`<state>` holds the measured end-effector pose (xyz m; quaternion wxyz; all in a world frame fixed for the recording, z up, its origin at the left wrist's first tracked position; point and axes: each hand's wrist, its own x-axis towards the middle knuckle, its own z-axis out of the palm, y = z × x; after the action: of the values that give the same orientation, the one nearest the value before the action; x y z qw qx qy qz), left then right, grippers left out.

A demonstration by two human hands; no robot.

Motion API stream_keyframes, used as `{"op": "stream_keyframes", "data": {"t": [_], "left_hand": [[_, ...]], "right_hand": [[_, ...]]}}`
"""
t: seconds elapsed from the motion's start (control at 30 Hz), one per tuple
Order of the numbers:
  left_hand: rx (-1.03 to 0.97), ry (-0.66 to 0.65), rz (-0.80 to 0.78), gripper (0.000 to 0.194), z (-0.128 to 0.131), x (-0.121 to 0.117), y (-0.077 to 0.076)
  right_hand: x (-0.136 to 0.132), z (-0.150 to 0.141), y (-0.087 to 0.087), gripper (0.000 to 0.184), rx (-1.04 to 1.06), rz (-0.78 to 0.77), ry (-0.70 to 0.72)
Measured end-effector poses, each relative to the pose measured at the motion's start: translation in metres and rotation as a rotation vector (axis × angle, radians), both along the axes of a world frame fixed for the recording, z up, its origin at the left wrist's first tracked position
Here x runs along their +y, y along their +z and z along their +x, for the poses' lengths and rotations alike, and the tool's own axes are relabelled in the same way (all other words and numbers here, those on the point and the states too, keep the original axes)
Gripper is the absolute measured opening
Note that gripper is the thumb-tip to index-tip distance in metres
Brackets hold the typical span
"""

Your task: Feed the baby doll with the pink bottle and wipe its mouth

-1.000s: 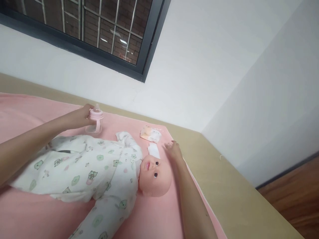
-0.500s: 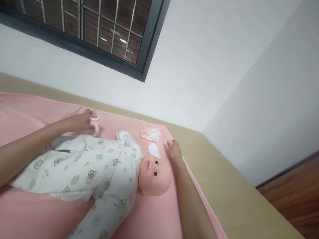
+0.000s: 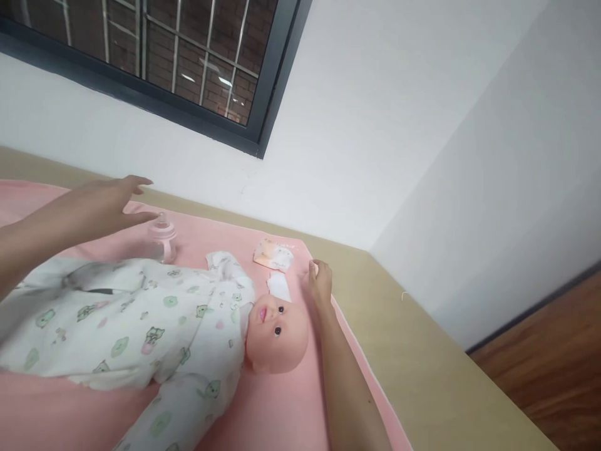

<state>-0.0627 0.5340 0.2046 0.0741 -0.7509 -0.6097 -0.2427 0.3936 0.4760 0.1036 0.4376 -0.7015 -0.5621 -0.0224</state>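
Note:
A baby doll (image 3: 277, 338) in a white sleepsuit (image 3: 126, 313) with green animal prints lies on its back on a pink blanket (image 3: 277, 413). Its head points right. My left hand (image 3: 107, 200) hovers over the doll's far side, thumb and fingers spread, holding nothing. Just below its thumb tip stands a pink-topped baby bottle (image 3: 162, 239) with a handle. Beyond the doll's head, my right hand (image 3: 320, 283) rests at the blanket's right edge, its fingers loosely bent and apart. A small wipes packet (image 3: 273, 255) and a folded white tissue (image 3: 279, 286) lie to its left.
The blanket covers a light wooden tabletop (image 3: 399, 351), whose bare strip runs along the right and back. A white wall (image 3: 328, 169) rises behind it, with a dark-framed window (image 3: 256, 138) at upper left. Brown wood (image 3: 554, 357) shows at lower right.
My left hand has let go of the baby bottle and lifted up and left, its fingers opening. The bottle stays standing on the blanket. The whole view has shifted slightly; my right hand stays at the blanket's edge.

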Motion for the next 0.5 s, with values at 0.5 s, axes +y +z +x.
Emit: {"op": "stream_keyframes", "data": {"t": [0.5], "left_hand": [[0.062,-0.971,-0.744,0.048,0.216,-0.064,0.015]], "right_hand": [[0.000,-0.052,0.001,0.035,-0.289,-0.095,0.412]]}}
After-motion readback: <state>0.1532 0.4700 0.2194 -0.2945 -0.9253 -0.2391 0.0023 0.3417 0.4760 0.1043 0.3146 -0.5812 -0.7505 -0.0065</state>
